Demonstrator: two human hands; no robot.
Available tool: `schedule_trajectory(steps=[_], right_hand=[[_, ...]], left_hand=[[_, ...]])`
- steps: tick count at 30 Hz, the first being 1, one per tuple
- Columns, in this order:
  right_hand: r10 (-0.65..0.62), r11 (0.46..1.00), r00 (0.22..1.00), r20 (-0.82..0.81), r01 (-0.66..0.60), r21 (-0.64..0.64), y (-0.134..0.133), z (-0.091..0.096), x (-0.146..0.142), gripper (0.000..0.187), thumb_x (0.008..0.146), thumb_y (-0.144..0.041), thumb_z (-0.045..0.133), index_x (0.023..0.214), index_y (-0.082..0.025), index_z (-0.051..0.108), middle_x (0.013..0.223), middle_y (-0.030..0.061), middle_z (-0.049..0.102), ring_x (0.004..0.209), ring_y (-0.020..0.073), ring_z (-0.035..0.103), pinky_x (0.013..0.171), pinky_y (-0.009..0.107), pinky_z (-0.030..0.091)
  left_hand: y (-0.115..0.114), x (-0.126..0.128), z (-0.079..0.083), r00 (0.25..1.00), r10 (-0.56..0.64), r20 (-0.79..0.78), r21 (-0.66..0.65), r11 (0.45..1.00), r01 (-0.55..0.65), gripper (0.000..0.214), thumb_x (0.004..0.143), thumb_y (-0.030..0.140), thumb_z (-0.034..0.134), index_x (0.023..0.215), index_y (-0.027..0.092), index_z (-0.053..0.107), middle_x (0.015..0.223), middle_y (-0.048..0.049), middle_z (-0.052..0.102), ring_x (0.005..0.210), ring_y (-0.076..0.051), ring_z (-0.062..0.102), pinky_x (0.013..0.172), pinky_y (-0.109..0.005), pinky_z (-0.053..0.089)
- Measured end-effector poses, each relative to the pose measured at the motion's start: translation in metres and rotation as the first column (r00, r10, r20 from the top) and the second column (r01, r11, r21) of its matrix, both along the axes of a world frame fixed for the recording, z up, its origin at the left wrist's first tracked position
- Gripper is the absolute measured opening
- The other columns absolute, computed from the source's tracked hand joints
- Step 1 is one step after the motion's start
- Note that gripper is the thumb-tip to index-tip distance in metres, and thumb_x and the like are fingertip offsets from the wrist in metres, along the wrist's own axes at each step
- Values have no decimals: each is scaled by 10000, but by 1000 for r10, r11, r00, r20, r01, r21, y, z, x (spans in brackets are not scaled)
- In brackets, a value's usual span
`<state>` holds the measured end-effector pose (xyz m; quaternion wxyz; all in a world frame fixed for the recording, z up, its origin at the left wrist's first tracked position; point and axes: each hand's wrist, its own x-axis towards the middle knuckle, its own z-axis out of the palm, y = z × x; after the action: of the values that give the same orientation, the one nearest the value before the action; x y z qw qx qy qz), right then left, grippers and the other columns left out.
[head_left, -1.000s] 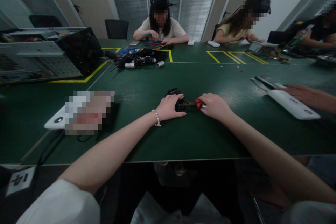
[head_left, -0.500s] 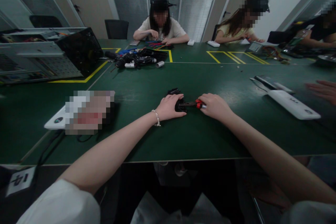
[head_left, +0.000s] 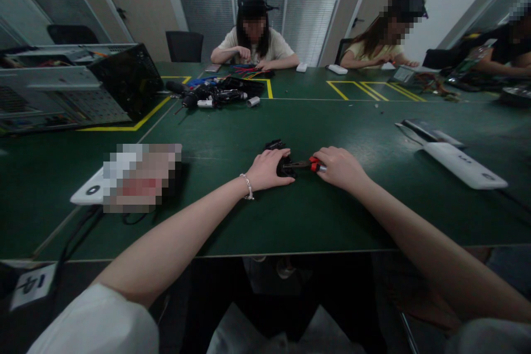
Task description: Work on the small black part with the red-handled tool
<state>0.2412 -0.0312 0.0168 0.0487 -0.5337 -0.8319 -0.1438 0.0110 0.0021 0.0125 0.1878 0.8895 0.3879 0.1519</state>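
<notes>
My left hand (head_left: pixel 269 168) lies curled over a small black part (head_left: pixel 280 156) on the green table (head_left: pixel 290 215), holding it down. My right hand (head_left: pixel 341 167) is closed round the handle of a screwdriver (head_left: pixel 309 165) with a red collar. The screwdriver's dark shaft points left, and its tip is at the black part, between my two hands. A bead bracelet (head_left: pixel 249 186) circles my left wrist.
A white device (head_left: pixel 462 164) lies at the right, a white object (head_left: pixel 89 191) with a cable at the left. An open computer case (head_left: pixel 74 86) stands far left, a pile of tools and cables (head_left: pixel 215 93) mid-table. Three other people sit at the table's far and right sides.
A co-worker's hand at the right, resting by the white device, drew back and left the view. My own hands and the screwdriver stay where they were.
</notes>
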Motion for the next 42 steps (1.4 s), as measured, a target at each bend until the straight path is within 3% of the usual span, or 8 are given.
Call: schedule_trajectory(steps=[42], right_hand=[[5,1000,1000,15,-5,10,0,2,-1,259,767,-220,521,969,-115,643,923,110,647,815,229,551,696,329,385]], left_hand=[[0,0,-1,1000,-2,12,-10,1000,2,716,718,496,650,1327,214,400,1360,-68,479,1261,-295,404,1030,-466,350]])
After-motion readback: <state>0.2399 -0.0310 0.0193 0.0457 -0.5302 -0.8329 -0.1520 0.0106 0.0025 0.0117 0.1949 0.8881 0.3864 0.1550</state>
